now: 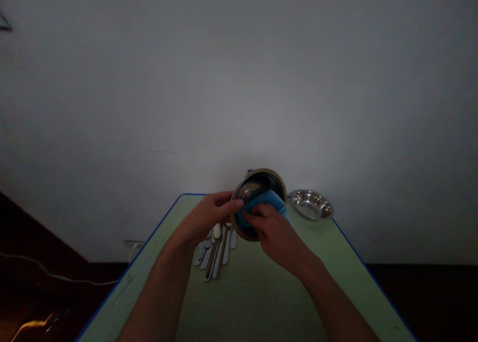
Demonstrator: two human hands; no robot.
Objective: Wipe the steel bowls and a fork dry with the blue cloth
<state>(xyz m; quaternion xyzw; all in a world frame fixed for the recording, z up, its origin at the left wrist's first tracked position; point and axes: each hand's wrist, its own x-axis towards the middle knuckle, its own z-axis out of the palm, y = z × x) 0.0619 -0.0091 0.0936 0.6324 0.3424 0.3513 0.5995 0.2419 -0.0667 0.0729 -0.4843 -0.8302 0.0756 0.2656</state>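
The left hand (216, 211) pinches a tilted metal bowl (251, 186) at its rim. The right hand (268, 225) clasps a blue cloth (275, 200) inside, fingers bent.

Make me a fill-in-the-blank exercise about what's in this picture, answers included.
The right hand holds a cloth coloured ____.
The left hand holds the vessel with its ____ over the rim.
The dish stands to the ____ of the vessel.
The utensils lie on the table, whose top is ____.
Missing words: blue; thumb; right; green.
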